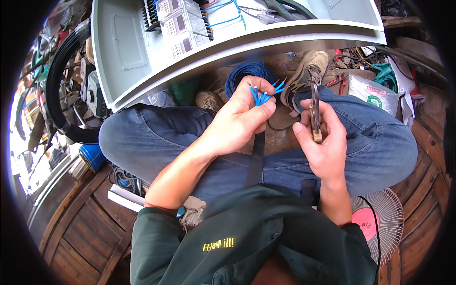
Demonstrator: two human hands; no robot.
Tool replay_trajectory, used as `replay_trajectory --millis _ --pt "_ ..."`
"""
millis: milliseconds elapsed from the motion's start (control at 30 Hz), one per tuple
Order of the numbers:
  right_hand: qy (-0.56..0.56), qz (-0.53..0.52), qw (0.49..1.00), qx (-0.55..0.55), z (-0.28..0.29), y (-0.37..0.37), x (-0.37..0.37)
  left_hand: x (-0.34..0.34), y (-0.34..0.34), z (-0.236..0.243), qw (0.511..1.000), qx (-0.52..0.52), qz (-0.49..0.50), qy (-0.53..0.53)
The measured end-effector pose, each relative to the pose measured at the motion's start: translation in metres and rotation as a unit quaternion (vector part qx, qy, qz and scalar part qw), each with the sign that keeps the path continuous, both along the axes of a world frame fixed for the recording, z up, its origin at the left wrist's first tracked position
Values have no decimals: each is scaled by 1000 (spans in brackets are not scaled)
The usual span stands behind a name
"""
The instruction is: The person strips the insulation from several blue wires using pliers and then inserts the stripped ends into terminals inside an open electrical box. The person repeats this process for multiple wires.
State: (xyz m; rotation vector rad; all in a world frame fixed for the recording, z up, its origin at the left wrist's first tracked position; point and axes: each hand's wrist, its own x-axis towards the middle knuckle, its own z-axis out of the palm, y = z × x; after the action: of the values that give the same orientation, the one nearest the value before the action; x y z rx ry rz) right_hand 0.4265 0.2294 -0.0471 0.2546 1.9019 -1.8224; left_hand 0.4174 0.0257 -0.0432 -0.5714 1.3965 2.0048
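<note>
My left hand (240, 116) is closed round a small bunch of short blue wires (260, 98), pinched between thumb and fingers. Their ends fan out above the fingertips, some with bare copper showing. In my right hand (327, 142) is a narrow, dark knife-like tool (314, 111) with a brown handle and a brass-coloured end. It points away from me, seen edge-on, so its exact kind is unclear. The two hands are apart, above my lap. Behind the left hand a coil of blue wire (240, 76) lies on the floor between my shoes, partly covered by that hand.
A pale metal electrical box (128, 42) with meters (178, 26) and wiring spans the far side, its rim close beyond my hands. At right lie red-handled pliers (339, 81) and a white plastic bag (373, 95). A black cable coil (54, 90) stands left; a fan (387, 218) is near right.
</note>
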Motion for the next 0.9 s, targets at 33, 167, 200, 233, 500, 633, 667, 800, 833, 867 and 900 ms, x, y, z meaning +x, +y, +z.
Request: replay_trajectory --millis 33,167,200,233,500,633,667,800,833,867,900 --pt "22 3 1000 21 1 -2 1 0 -1 0 1000 12 -5 -5" --pt "58 -5 998 19 1 -5 -1 3 2 -2 999 -9 -35 12" --pt "97 9 994 58 -1 -6 -2 3 3 -3 999 -20 -37 20" --pt "142 20 985 93 -4 -7 -4 3 3 -3 998 -27 -41 32" --pt "227 118 930 265 -10 -4 -4 6 3 -4 991 -83 -52 95" --pt "227 132 924 277 -8 -3 -6 7 3 -5 975 -153 -90 132" --pt "221 134 925 278 -7 -3 -6 7 2 -5 970 -177 -105 131" --pt "189 110 945 244 -4 0 -7 5 1 -4 990 -84 -63 98" --pt "186 91 950 234 -3 1 -7 4 0 -3 997 -29 -28 68" --pt "182 73 954 227 -3 1 -7 3 -1 -2 999 25 8 29" --pt "184 54 957 218 -2 2 -8 1 -2 -2 998 53 32 9"
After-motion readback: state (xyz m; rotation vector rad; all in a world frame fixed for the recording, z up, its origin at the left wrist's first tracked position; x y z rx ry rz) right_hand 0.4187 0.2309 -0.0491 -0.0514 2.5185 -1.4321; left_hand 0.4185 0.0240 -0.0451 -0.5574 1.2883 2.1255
